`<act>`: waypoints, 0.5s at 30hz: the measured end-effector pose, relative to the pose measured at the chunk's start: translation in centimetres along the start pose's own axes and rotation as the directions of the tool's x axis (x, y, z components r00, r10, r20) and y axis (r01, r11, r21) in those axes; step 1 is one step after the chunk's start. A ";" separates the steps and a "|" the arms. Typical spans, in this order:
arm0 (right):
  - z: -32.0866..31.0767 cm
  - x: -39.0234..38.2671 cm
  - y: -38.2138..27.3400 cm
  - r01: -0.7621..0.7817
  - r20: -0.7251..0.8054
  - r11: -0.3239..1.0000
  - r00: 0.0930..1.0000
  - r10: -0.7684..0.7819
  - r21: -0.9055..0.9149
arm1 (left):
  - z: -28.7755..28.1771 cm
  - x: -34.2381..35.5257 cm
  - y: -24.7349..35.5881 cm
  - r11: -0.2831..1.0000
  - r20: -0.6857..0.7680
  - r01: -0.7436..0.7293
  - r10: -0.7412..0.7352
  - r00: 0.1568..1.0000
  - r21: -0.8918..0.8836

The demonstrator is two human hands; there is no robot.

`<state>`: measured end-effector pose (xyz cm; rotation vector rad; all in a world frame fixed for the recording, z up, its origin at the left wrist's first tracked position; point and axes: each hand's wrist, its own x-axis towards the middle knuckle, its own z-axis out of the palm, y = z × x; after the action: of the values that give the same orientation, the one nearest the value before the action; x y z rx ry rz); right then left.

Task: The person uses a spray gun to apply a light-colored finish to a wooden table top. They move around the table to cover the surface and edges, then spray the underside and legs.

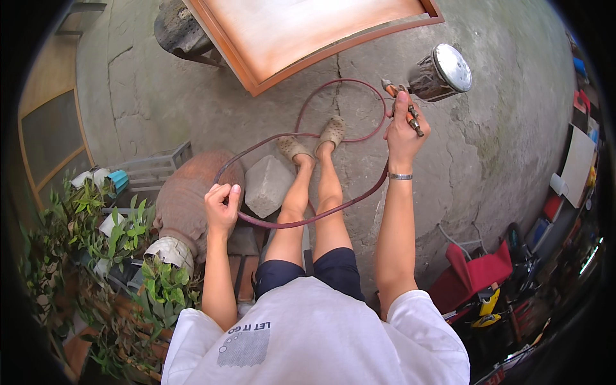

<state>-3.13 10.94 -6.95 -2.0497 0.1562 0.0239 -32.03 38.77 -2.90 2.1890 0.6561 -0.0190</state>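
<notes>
My right hand (405, 131) is wrapped round a spray gun (412, 119), whose round metal cup (453, 68) is stained brown and sticks out to the right. A dark red hose (308, 220) hangs from the gun side and loops across in front of my legs to my left hand (222, 204), which is closed on it. More of the hose lies in a loop on the concrete around my feet. Ahead stands a framed panel (321, 29), pale in the middle with an orange-brown frame; neither hand touches it.
To my left are a large clay jar (196, 192), a concrete block (269, 186), a grey plastic crate (151, 168) and leafy plants (122, 237). A dark stool (183, 32) stands by the panel. At right sit a red chair (471, 276) and assorted clutter.
</notes>
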 end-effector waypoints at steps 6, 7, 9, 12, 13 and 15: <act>-2.0 5.4 1.0 -0.052 -0.068 0.998 0.996 0.053 0.020 | 1.4 0.9 1.5 0.999 0.012 0.036 -0.036 0.999 0.013; -2.5 6.4 1.0 -0.070 -0.069 0.997 0.995 0.071 0.011 | 1.7 1.0 1.8 0.999 0.010 0.038 -0.038 0.999 0.009; -3.2 8.7 1.7 -0.070 -0.111 0.997 0.991 0.073 0.028 | 2.5 1.3 2.4 0.999 0.014 0.043 -0.043 0.999 -0.001; -4.7 12.2 3.0 -0.057 -0.162 0.998 0.985 0.058 0.013 | 3.4 1.9 3.4 0.998 0.034 0.059 -0.059 0.998 -0.007; -5.3 13.4 3.6 -0.052 -0.185 0.999 0.981 0.051 -0.002 | 3.7 2.1 3.9 0.998 0.038 0.064 -0.064 0.997 -0.012; -6.6 15.7 4.4 -0.047 -0.231 0.998 0.972 0.038 -0.032 | 4.4 2.6 4.7 0.997 0.049 0.074 -0.073 0.996 -0.022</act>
<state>11.58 1.54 -9.11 -2.0825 0.3467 -0.1869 -26.68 34.30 -3.07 2.1340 0.7060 -0.1010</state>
